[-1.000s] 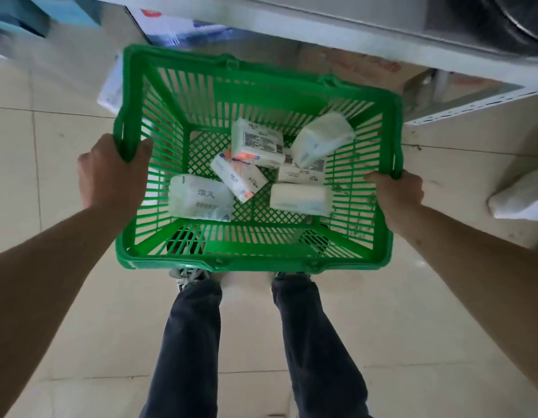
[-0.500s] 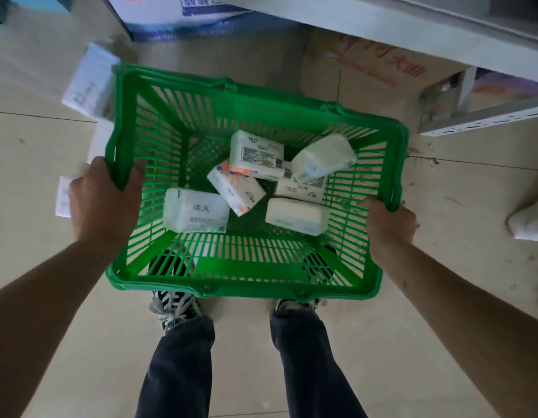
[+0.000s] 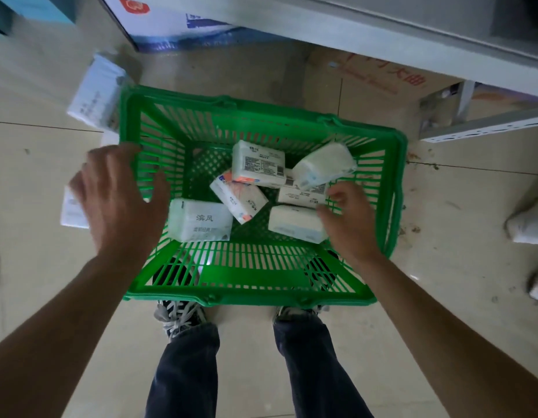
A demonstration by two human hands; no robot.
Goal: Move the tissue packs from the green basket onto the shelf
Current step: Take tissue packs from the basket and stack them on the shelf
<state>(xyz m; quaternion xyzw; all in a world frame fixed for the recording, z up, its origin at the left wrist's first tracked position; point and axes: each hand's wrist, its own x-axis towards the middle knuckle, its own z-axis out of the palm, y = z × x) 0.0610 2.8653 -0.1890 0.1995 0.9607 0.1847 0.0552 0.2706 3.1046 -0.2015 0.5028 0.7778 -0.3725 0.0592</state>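
The green basket [image 3: 261,294] stands on the tiled floor just in front of my feet. Several white tissue packs lie inside: one with printed characters [image 3: 200,220] at the near left, one with orange marks [image 3: 238,200] in the middle, a labelled one [image 3: 258,164] at the back, a tilted one [image 3: 323,164] at the right, and a plain one [image 3: 295,223] at the near right. My left hand [image 3: 120,200] hovers over the basket's left rim, fingers spread, holding nothing. My right hand [image 3: 349,218] is inside the basket, fingers loosely bent over the plain pack. The grey shelf edge [image 3: 382,28] runs across the top.
White packs [image 3: 94,92] lie on the floor left of the basket. A blue-and-white carton [image 3: 183,22] and a brown carton [image 3: 379,76] sit under the shelf. More white bundles [image 3: 527,227] lie on the floor at the right. A perforated shelf rail [image 3: 485,131] juts out at right.
The basket went down to the floor. Both hands let go of its side rims; the left one lifted and spread, the right one moved in over the packs.
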